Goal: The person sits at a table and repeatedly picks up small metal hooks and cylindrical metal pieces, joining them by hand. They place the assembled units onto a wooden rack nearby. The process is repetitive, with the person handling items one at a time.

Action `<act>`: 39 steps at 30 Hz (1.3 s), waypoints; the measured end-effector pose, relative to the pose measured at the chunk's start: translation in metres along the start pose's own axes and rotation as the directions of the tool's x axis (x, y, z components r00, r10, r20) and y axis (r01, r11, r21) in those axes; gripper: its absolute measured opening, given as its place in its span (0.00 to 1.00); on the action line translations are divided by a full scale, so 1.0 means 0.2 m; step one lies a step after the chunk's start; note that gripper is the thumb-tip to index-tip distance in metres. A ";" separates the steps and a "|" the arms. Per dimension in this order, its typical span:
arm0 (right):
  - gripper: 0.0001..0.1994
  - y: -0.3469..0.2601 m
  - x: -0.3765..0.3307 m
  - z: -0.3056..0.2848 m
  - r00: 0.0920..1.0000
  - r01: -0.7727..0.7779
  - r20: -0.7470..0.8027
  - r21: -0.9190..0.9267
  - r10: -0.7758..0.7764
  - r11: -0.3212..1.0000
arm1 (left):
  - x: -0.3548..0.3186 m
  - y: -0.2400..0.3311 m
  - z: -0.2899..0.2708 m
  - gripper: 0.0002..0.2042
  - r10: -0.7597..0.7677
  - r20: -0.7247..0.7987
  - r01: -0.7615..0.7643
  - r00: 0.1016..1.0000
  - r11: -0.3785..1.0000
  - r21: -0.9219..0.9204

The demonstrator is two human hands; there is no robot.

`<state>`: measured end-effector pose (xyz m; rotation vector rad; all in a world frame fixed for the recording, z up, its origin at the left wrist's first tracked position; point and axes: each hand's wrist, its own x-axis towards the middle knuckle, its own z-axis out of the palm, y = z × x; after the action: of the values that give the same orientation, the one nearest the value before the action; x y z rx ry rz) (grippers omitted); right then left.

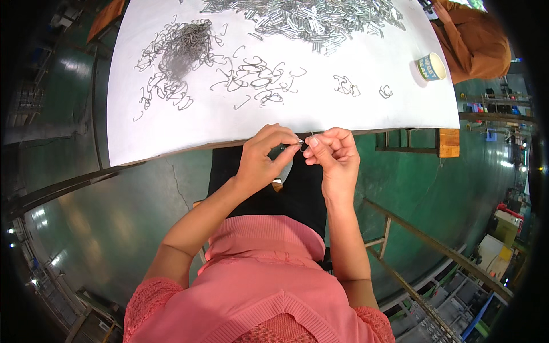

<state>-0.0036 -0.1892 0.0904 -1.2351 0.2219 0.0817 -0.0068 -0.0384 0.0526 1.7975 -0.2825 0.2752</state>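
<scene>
Metal clip pinched between left hand and right hand fingertips, near table edge.

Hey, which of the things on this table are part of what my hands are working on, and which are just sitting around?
In use: left hand, right hand, small metal piece, bent wire hooks, pile of metal clips.

Lying about: paper cup, white table.
</scene>
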 end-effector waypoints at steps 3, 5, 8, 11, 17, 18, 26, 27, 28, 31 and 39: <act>0.09 0.02 -0.02 0.02 0.994 0.081 -0.065 -0.039 -0.083 0.996 | 0.00 0.01 0.01 0.05 0.002 0.009 -0.002 1.000 1.000 0.023; 0.09 0.01 -0.04 0.04 0.987 0.125 -0.094 -0.089 -0.133 0.988 | -0.02 0.01 0.02 0.06 -0.010 0.011 0.010 1.000 1.000 0.024; 0.09 0.03 -0.05 0.05 0.972 0.203 -0.111 -0.057 -0.208 0.978 | -0.01 -0.01 0.03 0.07 0.075 0.050 -0.079 0.996 0.992 0.095; 0.09 0.06 -0.07 0.05 0.937 0.335 -0.089 -0.052 -0.338 0.941 | 0.05 -0.02 -0.01 0.08 0.165 0.084 -0.168 0.983 0.985 0.034; 0.10 0.07 -0.07 0.01 0.900 0.427 -0.052 -0.093 -0.433 0.899 | 0.63 -0.38 -0.24 0.07 0.245 -0.045 -0.182 0.968 0.819 0.543; 0.10 0.07 -0.06 0.02 0.901 0.427 -0.039 -0.094 -0.432 0.899 | 0.72 -0.46 -0.32 0.08 0.221 0.022 -0.192 0.975 0.788 0.585; 0.09 0.08 -0.02 0.01 0.899 0.433 -0.018 -0.112 -0.437 0.894 | 1.02 -0.69 -0.40 0.07 0.155 0.299 -0.334 0.942 0.540 0.773; 0.09 0.09 -0.02 0.01 0.898 0.437 -0.010 -0.121 -0.441 0.891 | 1.03 -0.70 -0.39 0.06 0.172 0.315 -0.358 0.933 0.507 0.784; 0.09 0.09 -0.02 0.00 0.896 0.440 0.001 -0.129 -0.444 0.889 | 1.03 -0.70 -0.39 0.06 0.168 0.336 -0.376 0.927 0.437 0.817; 0.08 0.10 -0.02 0.01 0.890 0.456 0.028 -0.114 -0.456 0.883 | 1.02 -0.67 -0.40 0.06 0.154 0.329 -0.363 0.932 0.330 0.872; 0.07 0.13 -0.03 -0.02 0.866 0.499 0.068 -0.174 -0.496 0.849 | 0.53 -0.02 -0.18 0.09 -0.405 0.248 0.384 0.880 0.914 0.131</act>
<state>-0.0144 -0.1834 0.0666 -1.4448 -0.1351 -0.3450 0.0924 -0.0071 0.0933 1.9238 -0.0894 -0.2572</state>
